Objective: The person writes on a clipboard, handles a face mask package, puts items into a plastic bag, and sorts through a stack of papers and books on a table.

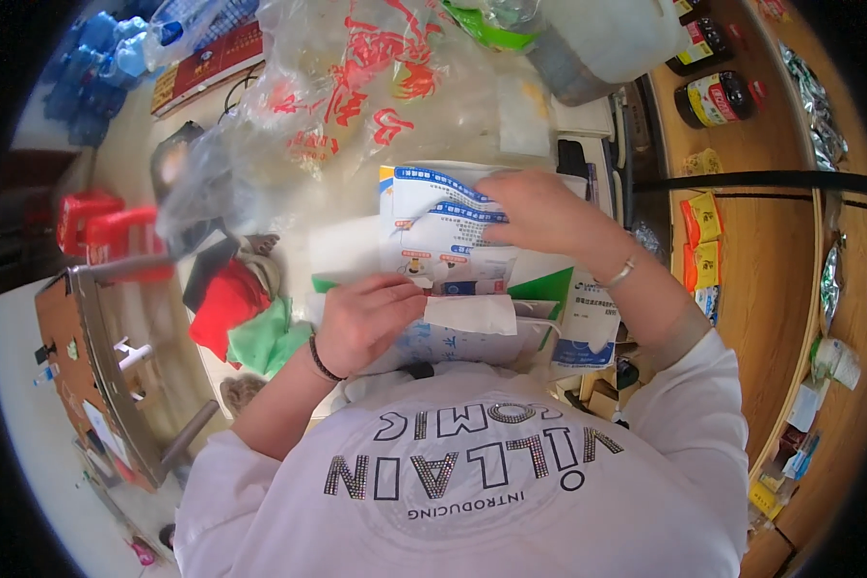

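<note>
In front of my body lies a white leaflet [453, 231] with blue print and small pictures. My right hand [539, 207] rests across its upper right part, fingers stretched out and none curled round it. Lower and to the left, my left hand [371, 313] has its fingers pressed together at the edge of a white paper flap [472, 314]. The flap's left end is partly covered by those fingers. Below it is a pale printed bag [472, 344] with green corners and what looks like a white cord handle. A white printed card [590, 310] is to the right.
A crumpled clear plastic bag [356, 87] with red print spreads over the far side of the table. A large translucent jug [602, 48] stands at far right. Red and green cloths [246, 313] lie left. Shelves with dark bottles [715, 99] and yellow packets [705, 217] line the right.
</note>
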A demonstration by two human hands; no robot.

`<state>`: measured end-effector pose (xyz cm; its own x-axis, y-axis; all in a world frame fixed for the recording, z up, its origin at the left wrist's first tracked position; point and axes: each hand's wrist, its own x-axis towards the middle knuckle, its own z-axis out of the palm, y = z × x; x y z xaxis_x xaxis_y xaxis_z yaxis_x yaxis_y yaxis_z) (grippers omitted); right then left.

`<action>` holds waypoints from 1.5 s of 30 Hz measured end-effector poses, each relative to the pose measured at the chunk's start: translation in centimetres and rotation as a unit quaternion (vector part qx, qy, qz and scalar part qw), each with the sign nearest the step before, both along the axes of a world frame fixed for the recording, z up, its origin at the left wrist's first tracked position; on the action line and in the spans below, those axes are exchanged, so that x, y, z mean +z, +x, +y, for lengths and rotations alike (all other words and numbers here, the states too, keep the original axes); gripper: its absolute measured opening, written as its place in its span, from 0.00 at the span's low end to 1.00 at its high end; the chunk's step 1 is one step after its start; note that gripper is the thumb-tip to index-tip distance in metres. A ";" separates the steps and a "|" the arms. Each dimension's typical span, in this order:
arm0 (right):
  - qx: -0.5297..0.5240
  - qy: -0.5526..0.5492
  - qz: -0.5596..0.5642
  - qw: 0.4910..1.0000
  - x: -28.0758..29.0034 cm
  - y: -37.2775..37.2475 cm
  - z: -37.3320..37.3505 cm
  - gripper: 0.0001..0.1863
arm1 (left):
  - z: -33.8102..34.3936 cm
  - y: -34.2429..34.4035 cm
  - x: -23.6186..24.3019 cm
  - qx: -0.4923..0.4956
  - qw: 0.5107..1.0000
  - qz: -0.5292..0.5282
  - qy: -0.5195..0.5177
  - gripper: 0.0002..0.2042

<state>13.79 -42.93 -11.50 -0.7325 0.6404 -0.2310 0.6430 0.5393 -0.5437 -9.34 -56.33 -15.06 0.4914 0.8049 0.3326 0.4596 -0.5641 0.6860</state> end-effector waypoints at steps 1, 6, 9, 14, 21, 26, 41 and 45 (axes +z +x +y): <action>0.003 -0.025 -0.028 0.999 -0.7 -0.2 -0.1 0.14 | 0.0 0.0 0.0 -0.004 1.000 -0.003 -0.004 0.12; -0.026 -0.190 -0.079 0.978 -0.7 -0.4 0.9 0.15 | 0.1 0.5 0.1 -0.005 1.000 -0.013 0.001 0.12; 0.087 -0.084 -0.053 0.991 -1.6 -0.4 -1.1 0.14 | -0.1 0.4 0.1 0.001 1.000 -0.022 0.002 0.11; 0.091 -0.133 -0.033 0.986 -2.8 -1.2 -2.6 0.11 | 0.1 0.0 -0.7 0.025 1.000 -0.001 -0.006 0.13; 0.052 -0.199 -0.123 0.971 -3.3 -2.0 1.5 0.18 | -0.3 -0.2 -0.6 -0.005 1.000 -0.024 -0.011 0.12; 0.017 -0.052 -0.035 0.998 -3.4 -2.4 0.6 0.20 | -0.2 0.1 -0.3 0.009 1.000 -0.020 -0.003 0.12; 0.077 -0.191 -0.045 0.977 -3.2 -3.8 1.9 0.22 | -0.2 0.3 -0.5 0.019 0.999 -0.029 0.019 0.08; 0.141 -0.259 -0.183 0.938 -2.9 -4.9 0.3 0.18 | -0.3 0.4 -0.5 0.021 0.999 -0.033 0.016 0.08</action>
<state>8.89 -42.63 -14.39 -0.6673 0.1659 -0.7261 0.7089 0.4403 -0.5510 -8.93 -56.66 -15.57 0.4333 0.8130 0.3890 0.4384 -0.5673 0.6972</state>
